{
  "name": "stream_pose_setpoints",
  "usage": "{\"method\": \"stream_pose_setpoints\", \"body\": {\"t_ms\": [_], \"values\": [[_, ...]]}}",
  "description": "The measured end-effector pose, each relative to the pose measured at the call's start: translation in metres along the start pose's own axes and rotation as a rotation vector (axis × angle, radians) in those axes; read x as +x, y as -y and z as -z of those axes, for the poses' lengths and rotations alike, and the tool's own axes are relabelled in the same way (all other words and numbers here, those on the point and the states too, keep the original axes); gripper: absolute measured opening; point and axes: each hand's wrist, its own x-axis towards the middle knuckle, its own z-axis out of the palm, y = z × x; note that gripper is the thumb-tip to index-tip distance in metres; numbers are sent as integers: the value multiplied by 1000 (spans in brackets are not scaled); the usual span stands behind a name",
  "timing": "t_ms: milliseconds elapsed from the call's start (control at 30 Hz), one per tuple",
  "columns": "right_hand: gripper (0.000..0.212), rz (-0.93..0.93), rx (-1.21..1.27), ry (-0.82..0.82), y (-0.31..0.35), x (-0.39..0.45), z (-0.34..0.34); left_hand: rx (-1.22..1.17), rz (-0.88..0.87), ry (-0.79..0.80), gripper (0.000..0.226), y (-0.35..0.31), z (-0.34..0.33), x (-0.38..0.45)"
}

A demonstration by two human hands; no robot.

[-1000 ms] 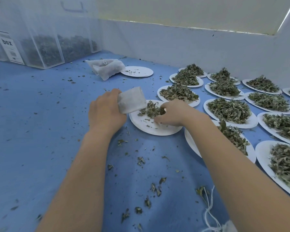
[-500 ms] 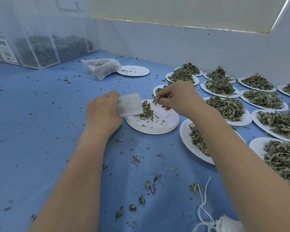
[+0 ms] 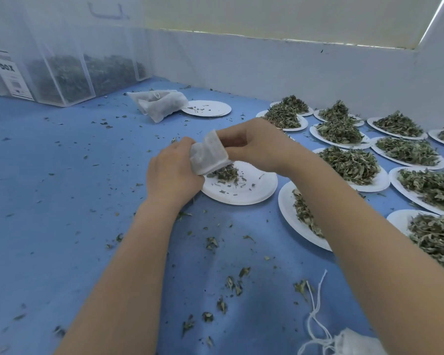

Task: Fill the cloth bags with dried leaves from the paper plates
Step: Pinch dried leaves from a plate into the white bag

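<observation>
A: Cloth bag [image 3: 208, 156] location?
B: Above my nearest paper plate [image 3: 256, 192], on the blue table [image 3: 62, 201]; few dried leaves [image 3: 224, 173] left there.
A: Hands?
B: My left hand [image 3: 173, 172] grips its lower side; my right hand [image 3: 254, 144], fingers curled, pinches its upper edge.
A: Smaller things?
B: Leaf crumbs [image 3: 231, 283] scattered near me.

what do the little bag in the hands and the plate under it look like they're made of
Small bag: thin, matte white woven or non-woven cloth, probably; it creases softly and dark leaves show faintly through.
Plate: matte white paper or pulp, it seems; thin pressed rim, no gloss.
</observation>
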Motion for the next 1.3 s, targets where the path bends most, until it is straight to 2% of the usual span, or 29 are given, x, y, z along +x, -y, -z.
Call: {"method": "stream_pose_setpoints", "body": {"t_ms": [67,200,267,400,467,533,600,767,1000,1167,1300], "values": [[35,-25,-31,41,3,1,4,-103,51,1,40,-1,0,0],[29,-40,-184,-135,5,9,-1,-174,77,-9,38,-3,2,0],[27,-34,-211,-158,8,10,-5,-116,49,-13,39,-2,3,0],[17,-68,-21,-235,2,11,-9,108,6,-41,35,9,5,2],[24,-129,-136,-267,-8,15,-12,173,31,-48,34,14,7,2],[40,-208,-342,-143,-16,20,-17,198,53,-39,36,17,8,2],[55,-229,-447,15,-20,26,-23,208,65,-35,35,19,8,3],[66,-243,-604,237,-24,34,-31,214,99,-36,32,22,10,4],[68,-211,-598,211,-23,27,-18,190,124,-23,30,23,10,5],[79,-202,-661,364,-20,26,-25,174,133,-8,31,22,11,4],[62,-212,-588,300,-24,17,-17,170,140,-9,31,22,11,4]]}}
